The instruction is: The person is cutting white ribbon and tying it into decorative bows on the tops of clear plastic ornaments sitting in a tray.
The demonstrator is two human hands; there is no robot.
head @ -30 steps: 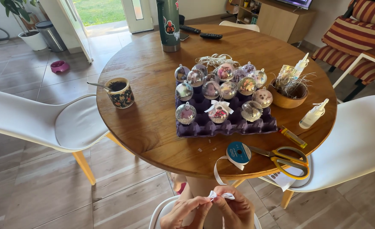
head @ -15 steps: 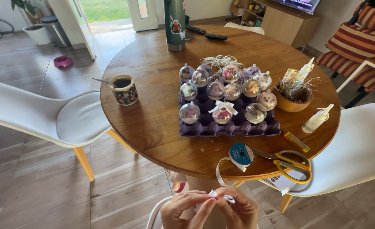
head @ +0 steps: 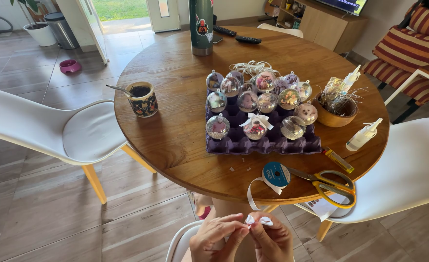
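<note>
My left hand [head: 218, 237] and my right hand [head: 272, 240] meet below the table's near edge, fingertips pinching a small white ribbon bow [head: 259, 221] between them. A loose white ribbon strip [head: 251, 191] curls up from the bow to a blue ribbon spool [head: 275, 174] on the round wooden table [head: 175, 131]. Yellow-handled scissors [head: 328, 184] lie right of the spool. A purple egg tray [head: 263, 143] at the table's middle holds several clear ball ornaments [head: 218, 127]; one [head: 256, 127] carries a white bow.
A patterned cup with a metal straw [head: 143, 99] stands at the left. A tall green bottle [head: 201, 26] and two remotes [head: 247, 40] sit at the back. A wooden bowl [head: 337, 114], glue bottle [head: 364, 136] and white chairs [head: 49, 131] [head: 408, 170] surround the table.
The view has shifted slightly, and my hands have kept working the small white bow, with the fingers now pinched tighter around it.
</note>
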